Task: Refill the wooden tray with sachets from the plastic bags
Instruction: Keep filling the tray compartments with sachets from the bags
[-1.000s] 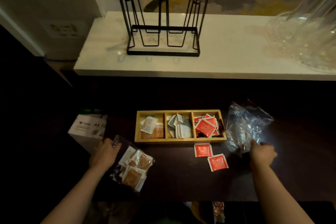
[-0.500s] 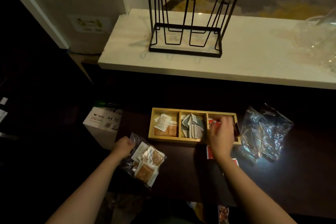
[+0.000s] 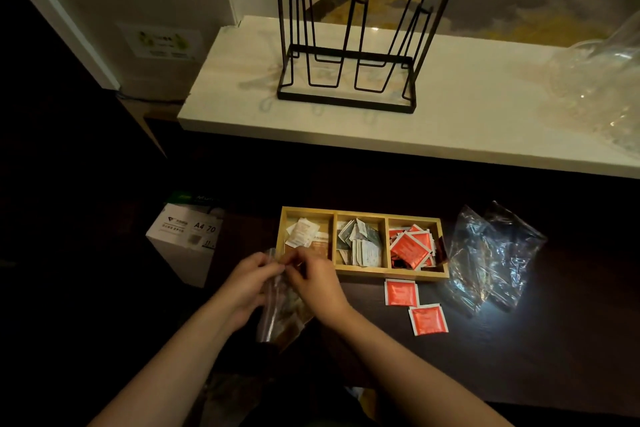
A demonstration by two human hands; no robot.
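Both hands meet at the mouth of a clear plastic bag of brown and white sachets (image 3: pixel 282 314), just in front of the wooden tray's left end: the left hand (image 3: pixel 246 284) has its fingers curled round the bag's top edge, and the right hand (image 3: pixel 317 279) pinches the same edge from the other side, fingertips almost touching the left's. Half a second ago the right hand was over the tray's right compartment and only the left held the bag; a second ago it was at the empty crumpled plastic bag (image 3: pixel 491 260), which now lies untouched just right of the tray. The wooden tray (image 3: pixel 360 213) sits on the dark counter (image 3: pixel 519 357) with white and brown sachets on the left, grey-white ones in the middle and red ones on the right. Two red sachets (image 3: pixel 414 305) lie on the counter in front of it. A box of A4 paper (image 3: pixel 188 239) stands to the left. Behind, a pale stone ledge (image 3: pixel 485 114) carries a black wire rack (image 3: pixel 349 35).
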